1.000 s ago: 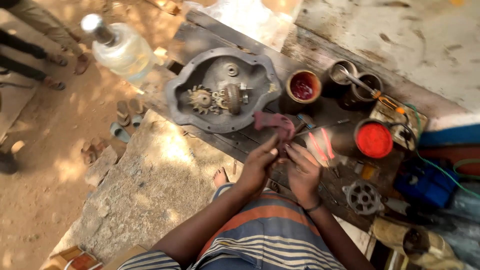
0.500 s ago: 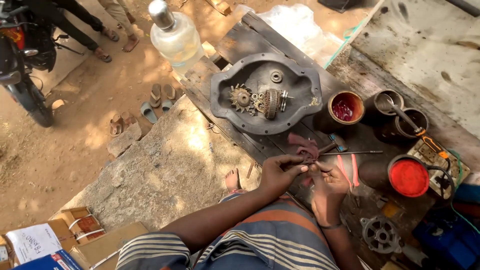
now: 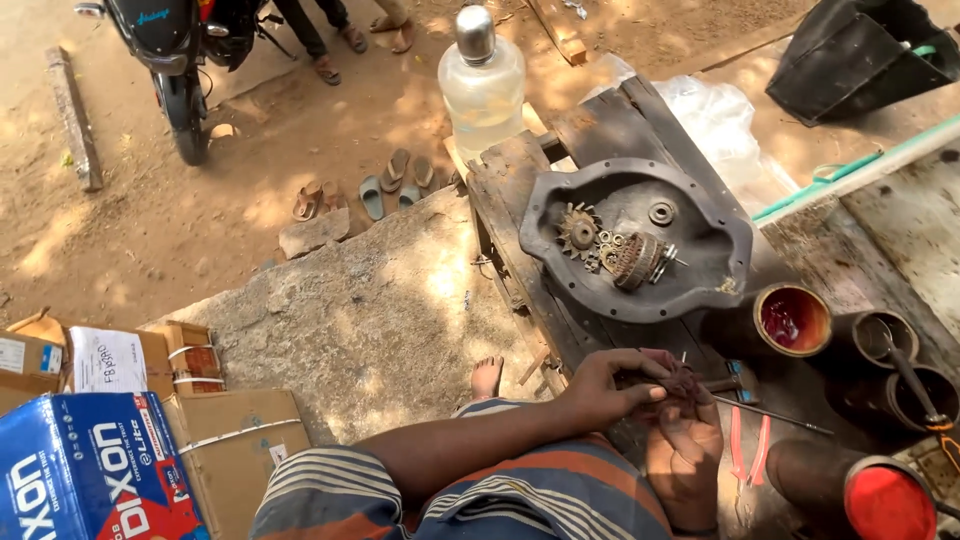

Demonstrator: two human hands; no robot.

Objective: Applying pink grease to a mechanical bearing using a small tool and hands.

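Head cam, looking down. Left hand (image 3: 605, 385) fingers (image 3: 650, 392) pinched narrow on a small dark reddish part (image 3: 680, 380), held jointly w/ right hand (image 3: 685, 450). Right hand palm-up under the part, fingers curled round it; part mostly hidden, exact kind can't tell. Both hands sit over near edge of wooden bench (image 3: 520, 200).

Thin metal rod (image 3: 770, 415) sticks out from the hands toward the right, lying across the bench; whether a hand grips it, can't tell. Just beside right hand: red-handled pliers (image 3: 745, 450), flat on bench.

Further out, mid-bench: grey cast metal cover (image 3: 720, 230), lying open side up like a tray. Inside it: small toothed gear (image 3: 580, 230), ribbed round part (image 3: 632, 260), a washer (image 3: 661, 213), few small rings between.

Right of cover: tin w/ red liquid (image 3: 795, 320), then dark tins w/ a tool standing in them (image 3: 890, 350). Bottom right: round red lid (image 3: 890, 502).

Far end of bench: clear plastic bottle w/ metal cap (image 3: 482, 80), upright.

Off bench, left: concrete slab (image 3: 350, 320), person's bare foot (image 3: 487, 377) on it. Sandals (image 3: 385, 190) on dirt ground. Motorbike (image 3: 185, 60) top left. Cardboard boxes (image 3: 200, 400) and a blue box (image 3: 90, 470) bottom left.
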